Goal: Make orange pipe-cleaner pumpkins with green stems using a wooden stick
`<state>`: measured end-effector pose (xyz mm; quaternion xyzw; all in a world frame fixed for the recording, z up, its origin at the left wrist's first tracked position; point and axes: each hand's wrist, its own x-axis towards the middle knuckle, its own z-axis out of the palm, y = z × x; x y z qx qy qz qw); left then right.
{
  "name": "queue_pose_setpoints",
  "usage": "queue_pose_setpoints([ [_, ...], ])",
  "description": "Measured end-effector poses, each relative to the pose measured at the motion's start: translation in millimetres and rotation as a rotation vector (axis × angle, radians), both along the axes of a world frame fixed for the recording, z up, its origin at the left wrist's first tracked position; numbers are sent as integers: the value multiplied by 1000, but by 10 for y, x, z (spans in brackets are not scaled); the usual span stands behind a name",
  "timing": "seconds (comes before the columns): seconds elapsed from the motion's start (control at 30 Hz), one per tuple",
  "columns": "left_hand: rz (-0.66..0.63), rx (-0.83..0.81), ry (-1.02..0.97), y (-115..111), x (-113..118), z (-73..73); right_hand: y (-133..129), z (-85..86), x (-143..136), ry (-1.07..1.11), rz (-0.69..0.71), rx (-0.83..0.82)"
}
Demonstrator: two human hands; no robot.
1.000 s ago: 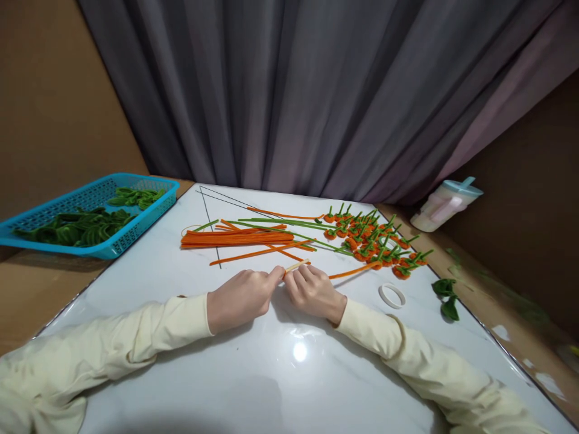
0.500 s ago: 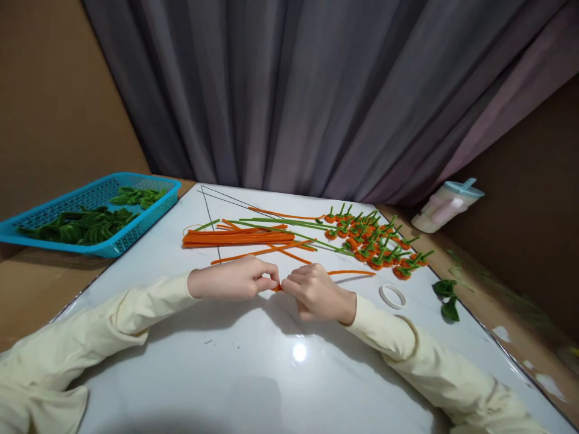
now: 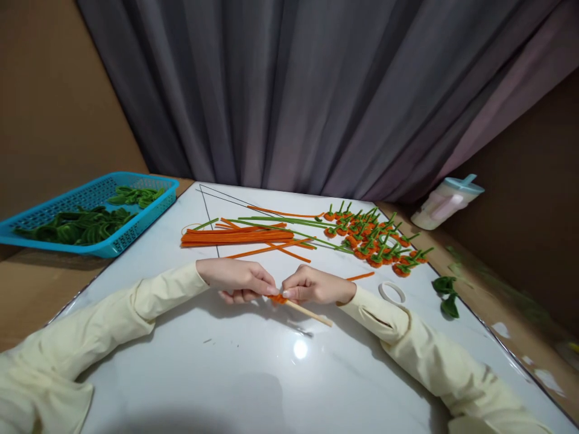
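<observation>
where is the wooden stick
In the head view, the wooden stick slants just right of centre, below the right hand, beside the orange piece.

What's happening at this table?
The left hand and right hand pinch a small orange piece on a pale stick. Beyond them lies a bundle of orange stems; small orange pieces with green stalks cluster to the right. A blue basket holds green pieces.

Curtained craft corner, pipe-cleaner bundles [image 3: 237, 237] across a marble-patterned table [image 3: 190, 386].
</observation>
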<state>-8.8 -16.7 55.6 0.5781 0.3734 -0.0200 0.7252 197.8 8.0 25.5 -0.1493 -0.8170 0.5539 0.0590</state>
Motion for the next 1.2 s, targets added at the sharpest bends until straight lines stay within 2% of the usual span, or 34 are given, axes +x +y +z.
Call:
queue_pose_setpoints([
  [0.1,-86,13,-34,15,-15,-7,-27,-21,-8,7,11,-133],
  [0.27,-71,-47,-81,49,-62,-10,-3,-104,16,67,-79,-325],
  [0.4,25,-61,-167,57,-91,-1,48,-207,40,148,-215,-417],
  [0.5,163,20,-254,57,-59,-5,80,-268,29,195,-290,-427],
  [0.57,279,169,-231,53,-9,-37,95,-296,9,214,-342,-438],
  [0.6,331,298,-180,48,19,-66,99,-307,-3,218,-364,-444],
  [0.67,390,666,-9,33,72,-149,96,-322,-30,215,-395,-456],
  [0.73,353,1094,192,14,105,-244,82,-327,-56,202,-407,-467],
  [0.8,265,1328,393,-4,110,-317,65,-324,-77,186,-411,-473],
  [0.9,126,1483,593,-22,86,-328,55,-305,-94,163,-412,-470],
  [1.0,15,1573,700,-38,65,-251,56,-277,-95,138,-409,-453],
  [1.2,-113,1568,852,-70,79,-145,26,-238,-94,121,-400,-403],
])
